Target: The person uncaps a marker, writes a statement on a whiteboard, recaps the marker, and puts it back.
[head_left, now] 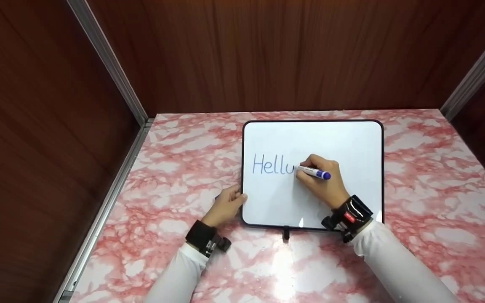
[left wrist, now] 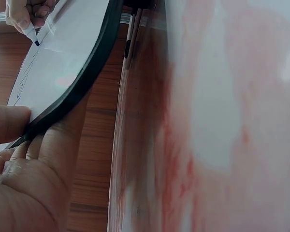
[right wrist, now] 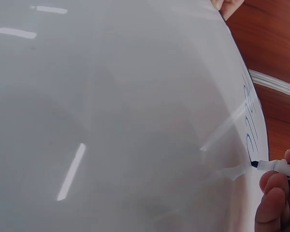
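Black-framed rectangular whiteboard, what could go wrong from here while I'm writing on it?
The blue handwritten letters could smear if your right hand, gripping the white, blue-ended marker just beside them, slides left. The black-framed whiteboard might shift or wobble under the marker's pressure if your left hand, pinching its left edge, lets go.

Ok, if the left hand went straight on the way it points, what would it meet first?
The board: the left hand already pinches its left edge. Past that, the thumb would probably slide toward the writing, though the board's tilt makes the exact line uncertain.
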Motion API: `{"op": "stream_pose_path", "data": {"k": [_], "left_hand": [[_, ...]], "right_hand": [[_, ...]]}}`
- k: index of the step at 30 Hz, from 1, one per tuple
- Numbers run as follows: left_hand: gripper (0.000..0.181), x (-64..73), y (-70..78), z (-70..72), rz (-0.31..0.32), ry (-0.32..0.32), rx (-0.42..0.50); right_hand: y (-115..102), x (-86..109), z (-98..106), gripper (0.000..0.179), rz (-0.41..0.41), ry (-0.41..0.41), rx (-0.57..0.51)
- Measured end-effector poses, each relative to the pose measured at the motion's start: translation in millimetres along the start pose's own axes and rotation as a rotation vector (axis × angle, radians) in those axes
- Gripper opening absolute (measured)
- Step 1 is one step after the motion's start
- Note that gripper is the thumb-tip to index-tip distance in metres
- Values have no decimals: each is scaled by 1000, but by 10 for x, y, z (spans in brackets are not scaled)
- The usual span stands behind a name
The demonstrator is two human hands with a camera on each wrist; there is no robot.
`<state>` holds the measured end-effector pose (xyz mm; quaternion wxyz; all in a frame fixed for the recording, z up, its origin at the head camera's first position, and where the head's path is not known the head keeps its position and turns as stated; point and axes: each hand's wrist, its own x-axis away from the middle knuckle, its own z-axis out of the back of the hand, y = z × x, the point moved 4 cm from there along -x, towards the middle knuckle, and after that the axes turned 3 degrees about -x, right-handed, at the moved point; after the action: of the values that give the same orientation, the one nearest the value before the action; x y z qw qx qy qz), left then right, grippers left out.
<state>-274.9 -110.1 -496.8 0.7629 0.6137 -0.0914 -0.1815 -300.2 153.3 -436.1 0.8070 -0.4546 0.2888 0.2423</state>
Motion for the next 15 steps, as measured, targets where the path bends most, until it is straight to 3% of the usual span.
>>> {"op": "stream_pose_path", "data": {"k": [15], "left_hand": [[21,15,16,3,9,4,-14]], "right_hand": [[-21,-54,-60,7,1,-11,-20]]}}
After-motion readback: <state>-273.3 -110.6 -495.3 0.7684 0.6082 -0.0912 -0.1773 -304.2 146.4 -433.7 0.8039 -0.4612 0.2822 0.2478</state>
